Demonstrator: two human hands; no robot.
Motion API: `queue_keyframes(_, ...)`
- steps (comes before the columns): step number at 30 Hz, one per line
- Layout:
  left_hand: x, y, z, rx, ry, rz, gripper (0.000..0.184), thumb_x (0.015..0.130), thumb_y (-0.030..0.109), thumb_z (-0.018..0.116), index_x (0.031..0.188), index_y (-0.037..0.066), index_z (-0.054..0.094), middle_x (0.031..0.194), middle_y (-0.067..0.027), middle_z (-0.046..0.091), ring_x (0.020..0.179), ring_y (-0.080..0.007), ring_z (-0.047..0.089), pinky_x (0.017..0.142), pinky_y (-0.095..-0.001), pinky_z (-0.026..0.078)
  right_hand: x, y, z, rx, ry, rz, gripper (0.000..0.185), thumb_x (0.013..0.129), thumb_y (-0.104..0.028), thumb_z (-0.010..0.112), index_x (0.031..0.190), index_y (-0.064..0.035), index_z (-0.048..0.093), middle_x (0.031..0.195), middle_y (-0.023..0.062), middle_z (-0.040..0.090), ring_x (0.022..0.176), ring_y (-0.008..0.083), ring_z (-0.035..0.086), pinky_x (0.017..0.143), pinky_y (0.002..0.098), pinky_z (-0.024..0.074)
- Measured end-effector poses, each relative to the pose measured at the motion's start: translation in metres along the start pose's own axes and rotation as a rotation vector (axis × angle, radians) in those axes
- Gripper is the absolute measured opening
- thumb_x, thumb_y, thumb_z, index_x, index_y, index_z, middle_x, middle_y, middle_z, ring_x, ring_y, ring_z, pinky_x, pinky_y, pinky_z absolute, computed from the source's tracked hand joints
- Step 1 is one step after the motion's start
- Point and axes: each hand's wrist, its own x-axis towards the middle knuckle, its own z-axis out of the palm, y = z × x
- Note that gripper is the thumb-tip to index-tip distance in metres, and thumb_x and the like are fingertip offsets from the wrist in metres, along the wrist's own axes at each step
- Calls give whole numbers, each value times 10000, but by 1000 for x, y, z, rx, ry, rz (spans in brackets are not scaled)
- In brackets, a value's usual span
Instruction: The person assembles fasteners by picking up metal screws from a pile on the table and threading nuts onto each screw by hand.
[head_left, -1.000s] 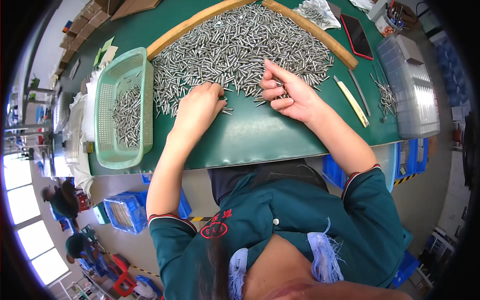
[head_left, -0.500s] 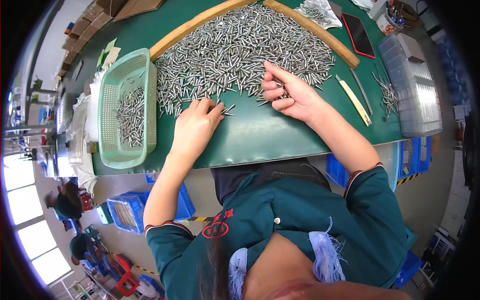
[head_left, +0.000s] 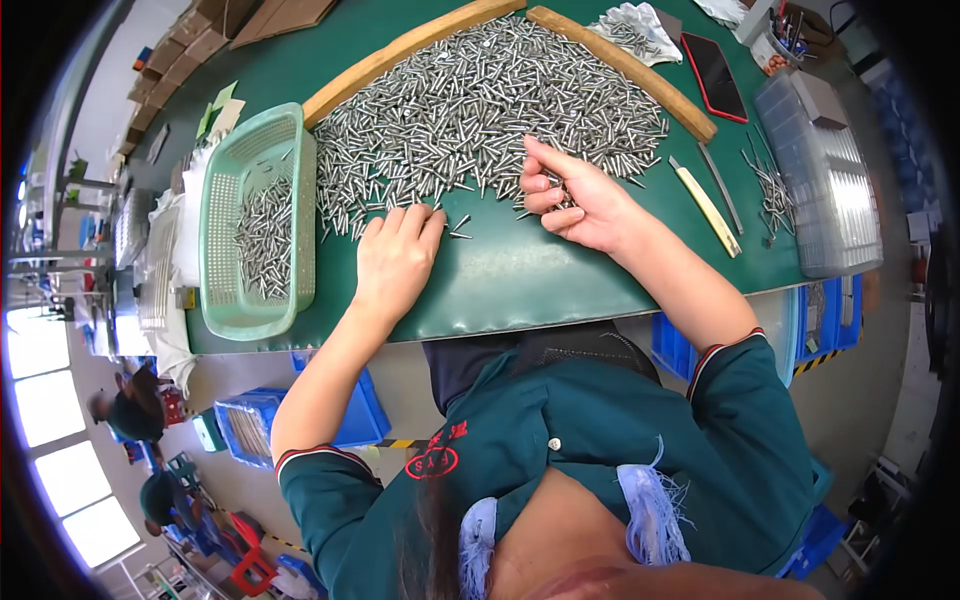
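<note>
"So, where do we see the metal pieces [head_left: 480, 100]?"

"We see them heaped on the green bench [head_left: 520, 280], between two wooden bars [head_left: 410, 58] that nearly meet at the far side. More lie inside the pale green basket [head_left: 307, 215] at the left."

"And how do we find the left hand [head_left: 397, 262]?"

"Back upward, at the heap's near edge, its fingers side by side and bent down toward the bench. We cannot tell whether they pinch anything. Two loose pieces [head_left: 460, 235] lie just beside it."

"What about the right hand [head_left: 585, 203]?"

"We see its fingers curled around a few pieces [head_left: 563, 193], the index finger less bent than the others."

"Anything to its right?"

"We spot a yellow-handled cutter [head_left: 706, 212] near the heap, and a red-edged phone [head_left: 714, 77] farther off."
</note>
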Motion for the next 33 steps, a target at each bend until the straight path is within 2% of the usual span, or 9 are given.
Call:
queue_keyframes(4,24,-1,-2,-422,227,-248,156,761,70,638,914,91,663,829,-36,590,757,-172,571,635,-265,443,-4,3,12,-176,74,-33,242,913,-315,525,855,-81,539,660,-53,399,513,0,345,329,124,202)
queue_keyframes(11,63,21,7,-1349,266,-466,132,812,85,625,928,52,677,852,-44,611,791,-106,552,679,-233,438,-4,7,10,-419,29,-155,266,876,-296,590,943,-39,602,680,-78,424,537,-21,352,369,127,189)
queue_keyframes(15,62,29,15,-1477,265,-498,166,831,75,611,984,57,673,916,-35,600,811,-80,534,680,-203,417,-3,10,9,-431,64,-204,210,870,-285,599,872,-75,590,688,-74,433,532,-22,348,376,135,188)
queue_keyframes(19,57,32,8,-1443,184,-534,195,859,67,568,1026,1,644,945,-50,581,868,-103,526,787,-226,426,0,13,7,-466,67,-182,204,867,-291,605,833,-93,573,675,-75,435,524,-23,344,379,138,185)
queue_keyframes(22,57,35,16,-1573,277,-506,193,845,70,600,1025,43,662,900,-24,564,813,-71,530,651,-192,422,0,13,7,-486,73,-172,216,866,-304,604,826,-94,571,657,-77,434,517,-23,342,383,141,189)
queue_keyframes(25,57,35,14,-1552,280,-510,198,837,70,612,1027,59,666,870,-10,562,794,-63,519,644,-207,432,0,13,10,-551,105,-191,251,873,-334,589,813,-90,579,633,-77,434,507,-18,342,385,148,201)
queue_keyframes(28,54,31,20,-1378,254,-502,204,805,74,641,1007,73,675,835,-21,562,768,-98,527,647,-241,441,1,14,10,-680,136,-241,303,884,-371,563,787,-85,594,613,-75,438,494,-11,339,385,154,210)
queue_keyframes(30,54,32,18,-1131,280,-385,207,783,84,658,989,80,680,819,-34,557,747,-134,529,643,-260,438,-1,13,13,-797,152,-303,340,891,-394,545,765,-83,601,602,-73,440,487,-7,339,381,159,212)
queue_keyframes(33,53,35,14,-934,287,-296,249,740,147,699,976,75,668,801,-59,548,726,-202,533,642,-300,439,0,13,8,-694,132,-233,371,892,-412,536,731,-85,599,597,-69,446,481,-6,340,372,164,211)
